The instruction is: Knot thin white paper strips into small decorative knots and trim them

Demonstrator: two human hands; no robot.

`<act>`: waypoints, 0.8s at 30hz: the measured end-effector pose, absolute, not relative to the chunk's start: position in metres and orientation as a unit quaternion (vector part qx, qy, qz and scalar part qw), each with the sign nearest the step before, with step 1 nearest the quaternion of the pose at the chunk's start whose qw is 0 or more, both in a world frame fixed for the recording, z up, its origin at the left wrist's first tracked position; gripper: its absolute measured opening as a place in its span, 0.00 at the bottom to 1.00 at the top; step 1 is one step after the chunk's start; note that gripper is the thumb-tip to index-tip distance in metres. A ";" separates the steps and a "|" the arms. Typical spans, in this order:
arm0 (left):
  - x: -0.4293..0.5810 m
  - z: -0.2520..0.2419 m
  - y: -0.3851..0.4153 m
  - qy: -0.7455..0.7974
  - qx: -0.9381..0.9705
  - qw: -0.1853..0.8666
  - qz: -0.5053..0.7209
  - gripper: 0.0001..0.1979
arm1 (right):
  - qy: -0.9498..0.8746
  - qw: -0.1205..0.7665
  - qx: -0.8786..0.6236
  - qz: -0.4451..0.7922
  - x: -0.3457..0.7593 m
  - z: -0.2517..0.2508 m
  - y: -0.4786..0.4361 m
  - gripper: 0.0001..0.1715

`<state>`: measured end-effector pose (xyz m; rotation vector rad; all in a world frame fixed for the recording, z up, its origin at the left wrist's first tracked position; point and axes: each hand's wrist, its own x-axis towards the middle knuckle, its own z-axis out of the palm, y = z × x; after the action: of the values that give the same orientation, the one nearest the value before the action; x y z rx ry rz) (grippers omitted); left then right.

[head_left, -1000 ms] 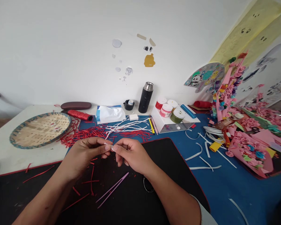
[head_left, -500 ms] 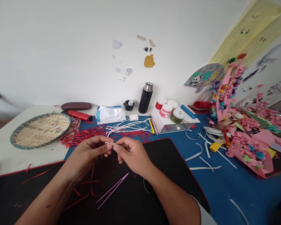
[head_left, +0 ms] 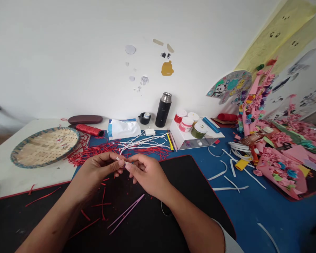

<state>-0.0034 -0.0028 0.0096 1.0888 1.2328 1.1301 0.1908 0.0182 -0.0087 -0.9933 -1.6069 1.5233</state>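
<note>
A thin white strip (head_left: 125, 162), perhaps paper, is pinched between the fingertips of both hands above the black mat. My left hand (head_left: 101, 172) is closed on its left part, thumb against the bent fingers. From the other side my right hand (head_left: 149, 174) grips it between thumb and forefinger, the two hands almost touching. Most of the strip is hidden by the fingers. Below them on the mat lie purple tweezers (head_left: 140, 198), their tips apart, and several red cord pieces (head_left: 103, 203).
Behind the hands lie white cords (head_left: 147, 141) and red cords (head_left: 97, 153). A woven basket (head_left: 23, 147) stands left, beside a red thread spool (head_left: 89, 130). A black flask (head_left: 163, 110) and paint jars (head_left: 199, 130) stand at the back. White strips (head_left: 230, 189) and pink paper flowers (head_left: 276, 163) lie right.
The fingertips have drawn slightly apart, so a bit more of the white strip shows between them. The right hand has shifted slightly left. The things on the table stay put.
</note>
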 end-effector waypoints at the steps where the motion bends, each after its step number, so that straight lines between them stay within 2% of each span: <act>1: -0.003 0.009 -0.003 0.519 0.454 0.545 0.478 0.16 | -0.635 0.351 -0.392 0.566 0.191 -0.009 0.018 0.16; 6: -0.002 0.007 -0.002 0.523 0.442 0.554 0.474 0.17 | -0.673 0.344 -0.402 0.516 0.192 -0.005 0.016 0.13; 12: -0.003 0.011 -0.002 0.525 0.475 0.536 0.459 0.17 | -0.627 0.347 -0.386 0.581 0.192 -0.006 0.017 0.12; 18: -0.001 0.010 -0.003 0.526 0.449 0.544 0.475 0.17 | -0.620 0.344 -0.384 0.592 0.191 -0.005 0.018 0.12; 24: 0.003 0.007 -0.001 0.531 0.380 0.568 0.501 0.19 | -0.671 0.340 -0.405 0.520 0.193 -0.004 0.017 0.12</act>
<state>0.0030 -0.0015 0.0068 0.8923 1.2470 1.1768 0.1930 0.0173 -0.0043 -1.0551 -1.7457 1.3525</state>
